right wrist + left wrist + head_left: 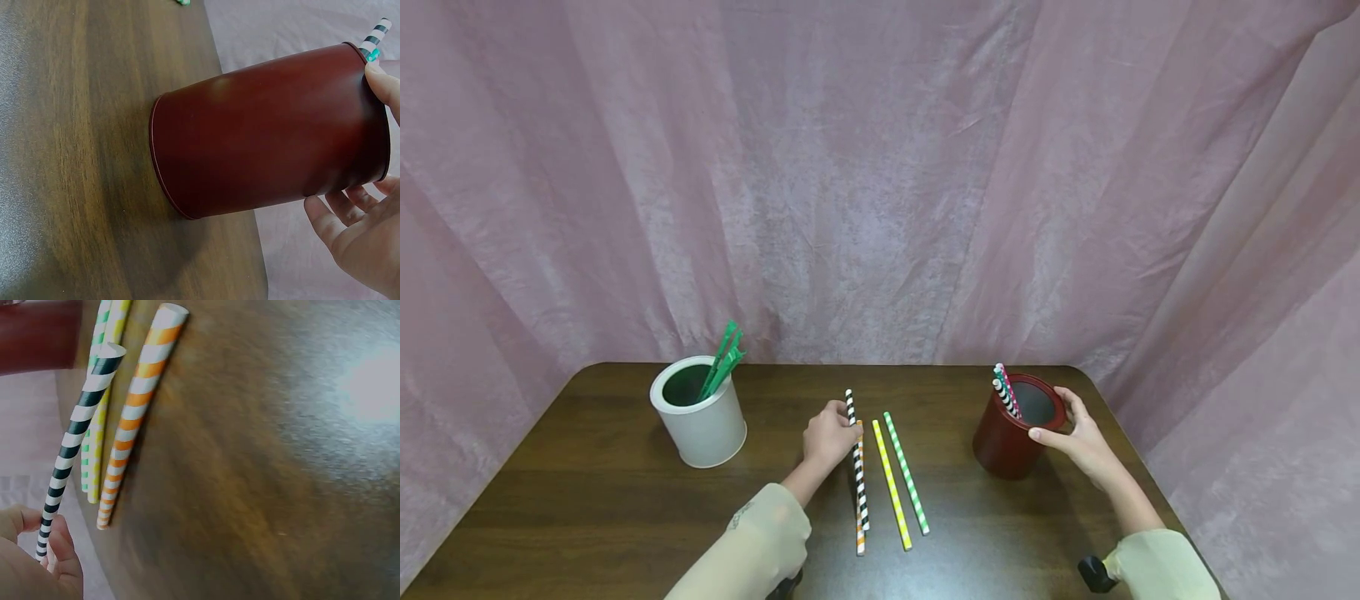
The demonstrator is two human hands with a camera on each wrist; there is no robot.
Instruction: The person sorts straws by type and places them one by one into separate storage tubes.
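My left hand [831, 435] pinches a black-and-white striped paper straw [77, 428] near its far end. In the left wrist view that straw slants up above an orange-and-white straw [134, 412] lying on the table. Just right of them lie a yellow striped straw [891, 483] and a green-and-white straw [907, 473]. At the right, my right hand [1086, 442] grips a dark red cylindrical holder [262, 134] near its rim, thumb on the near side and fingers around the right. Several striped straws [1006, 393] lean inside it, black-and-white and pink ones among them.
A white round holder [703, 429] with green-wrapped sticks [724, 362] stands on the left of the dark wooden table [587, 483]. Pink curtains [865, 183] hang behind the table's back edge and along the right.
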